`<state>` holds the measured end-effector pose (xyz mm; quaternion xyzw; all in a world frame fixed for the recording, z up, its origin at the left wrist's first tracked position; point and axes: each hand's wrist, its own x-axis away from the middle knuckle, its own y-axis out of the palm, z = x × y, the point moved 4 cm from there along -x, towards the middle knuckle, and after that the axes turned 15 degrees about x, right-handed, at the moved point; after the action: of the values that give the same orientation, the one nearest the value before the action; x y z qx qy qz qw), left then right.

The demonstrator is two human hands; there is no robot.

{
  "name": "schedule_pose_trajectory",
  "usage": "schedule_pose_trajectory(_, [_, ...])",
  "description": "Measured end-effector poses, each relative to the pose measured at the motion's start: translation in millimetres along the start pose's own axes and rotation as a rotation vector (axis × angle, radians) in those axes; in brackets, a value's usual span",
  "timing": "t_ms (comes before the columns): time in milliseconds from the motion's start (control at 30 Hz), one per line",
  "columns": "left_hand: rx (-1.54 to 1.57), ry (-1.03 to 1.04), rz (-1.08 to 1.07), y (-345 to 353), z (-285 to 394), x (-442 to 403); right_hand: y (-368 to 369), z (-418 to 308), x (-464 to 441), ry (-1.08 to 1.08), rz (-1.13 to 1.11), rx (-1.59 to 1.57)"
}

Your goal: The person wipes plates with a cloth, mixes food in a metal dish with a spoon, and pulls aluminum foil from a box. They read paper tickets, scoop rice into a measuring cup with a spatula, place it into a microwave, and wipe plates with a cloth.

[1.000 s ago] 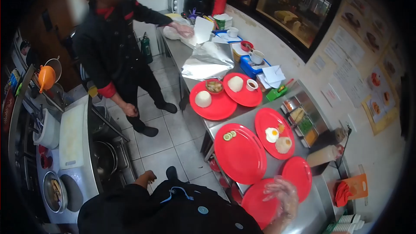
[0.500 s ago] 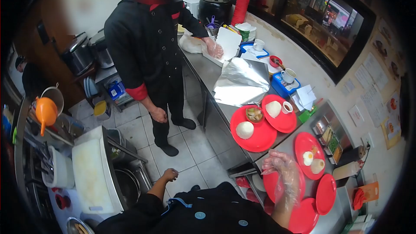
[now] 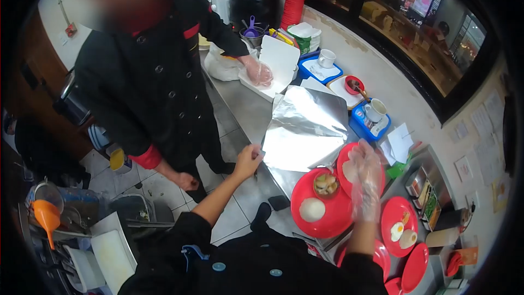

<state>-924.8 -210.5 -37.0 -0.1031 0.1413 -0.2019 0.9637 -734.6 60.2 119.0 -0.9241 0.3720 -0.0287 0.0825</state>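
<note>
We can't tell either grip: left hand [image 3: 248,163] beside foil [image 3: 307,131], gloved right hand [image 3: 365,177] over red plate [image 3: 342,157]; wall papers [image 3: 487,127] illegible.

Foil [image 3: 305,131] shiny and crinkled, counter [image 3: 248,112] smooth metal, plates [image 3: 333,218] glossy and apparently plastic, glove [image 3: 365,196] filmy clear plastic.

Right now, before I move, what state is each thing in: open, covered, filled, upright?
Left hand: bare, fingers curled, grip unclear
Right hand: in a clear glove, over the far red plate, grip unclear
Foil sheet: creased, spread out
White box: open, lid raised
Black cooker: lid on
Small bowl: filled
Near red plate: loaded
White mug: upright
Orange funnel: spout down
</note>
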Motion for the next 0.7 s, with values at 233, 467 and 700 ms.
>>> schedule_pose_trajectory(233, [-0.027, -0.287, 0.131, 39.2, -38.6, -122.3, 19.2, 66.6, -152.0, -0.141, 0.192, 0.85])
schedule_pose_trajectory(467, [0.47, -0.511, -0.112, 29.8, -55.6, -151.6, 33.4, 72.3, -153.1, -0.187, 0.192, 0.764])
schedule_pose_trajectory(700, [0.795, -0.625, -0.419, -44.9, -31.0, -141.4, 77.9, 91.9, -147.5, -0.02, 0.077, 0.202])
